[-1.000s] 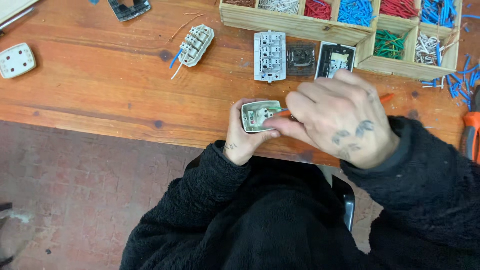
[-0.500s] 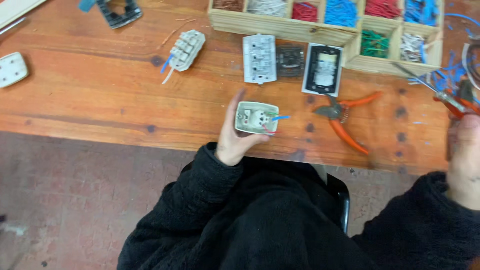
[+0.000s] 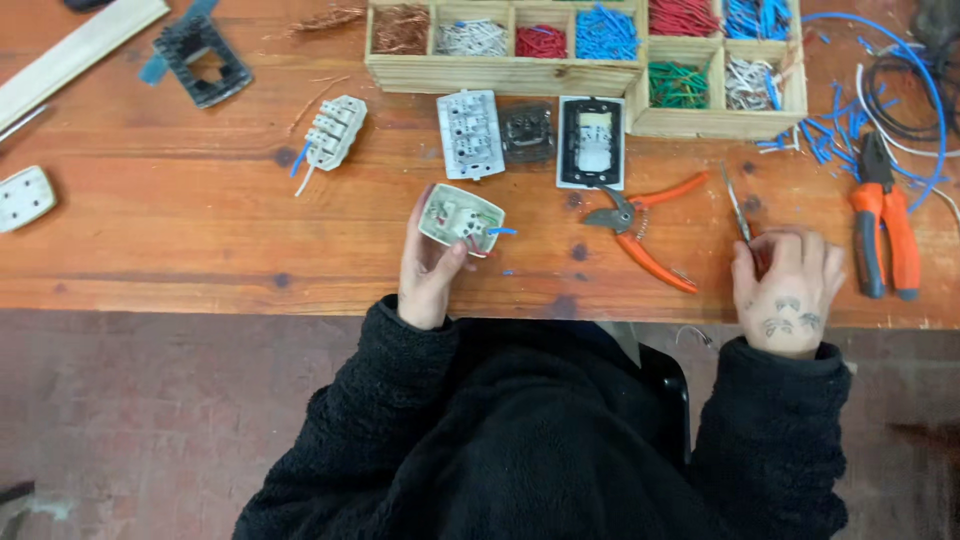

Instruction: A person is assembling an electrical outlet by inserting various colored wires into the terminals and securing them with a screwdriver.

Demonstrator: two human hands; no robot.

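Note:
My left hand (image 3: 428,268) holds a small white switch module (image 3: 460,217) above the front of the wooden table (image 3: 200,230). The module's open back faces up, and a short blue wire and a red wire stick out to its right. My right hand (image 3: 785,288) lies on the table far to the right, fingers curled over the handle end of a thin metal tool (image 3: 737,205) whose shaft points away from me. Between my hands lie orange-handled cutters (image 3: 645,228), which neither hand touches.
A wooden compartment tray (image 3: 600,72) of coloured wire pieces stands at the back. Three switch modules (image 3: 470,133) lie in front of it, another white one (image 3: 335,132) and a black frame (image 3: 203,60) further left. Orange pliers (image 3: 880,235) and loose blue wire bits (image 3: 830,135) lie at the right.
My right hand left the switch module, swung out to the right and came down on the thin metal tool. The orange cutters now lie on the table. My left hand still holds the module.

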